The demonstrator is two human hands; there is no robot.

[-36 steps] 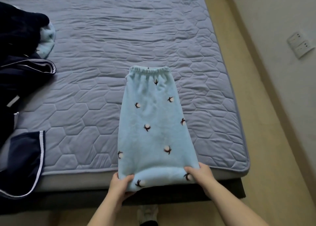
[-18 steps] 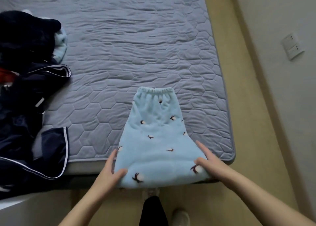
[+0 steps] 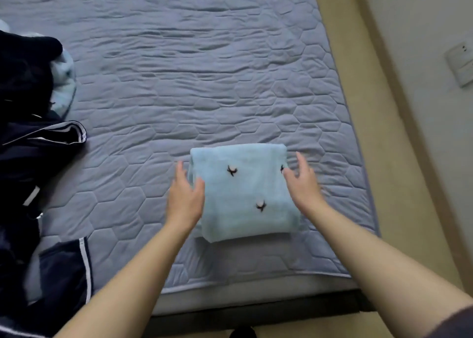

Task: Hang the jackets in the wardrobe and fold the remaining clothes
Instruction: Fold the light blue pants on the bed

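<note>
Two hands are seen, one at each side of a light-blue fleece garment with small dark cotton-flower prints (image 3: 243, 191), which is folded into a thick, near-square bundle.

Placement: it is laid flat on the grey-blue hexagon-quilted bed cover (image 3: 179, 81), near the bed's foot edge and toward its right side, well apart from the heap at the left.

Long axis: hardly any can be told, since width and depth look about equal. The side edges are run roughly along the bed's right edge and are splayed slightly wider at the near end. The far edge is rounded and thick; the near edge is straighter. A lower layer is seen sticking out a little along the left side and at the near-left corner. Three prints are visible on top, one partly hidden at the right edge by the right hand.

Left hand (image 3: 185, 199): fingers are held straight and together along the bundle's left edge, with the thumb set against the top layer; nothing is gripped.

Right hand (image 3: 304, 186): fingers are extended and loosely spread over the right edge, motion-blurred. Contact cannot be confirmed; nothing is gripped.

Dark navy clothes with white stripe trim (image 3: 38, 153) are heaped at the bed's left side, with a pale-blue fabric piece (image 3: 65, 81) tucked under the heap's far part. A white wall plate (image 3: 460, 63) is mounted on the right wall, above the beige floor strip (image 3: 384, 158).
</note>
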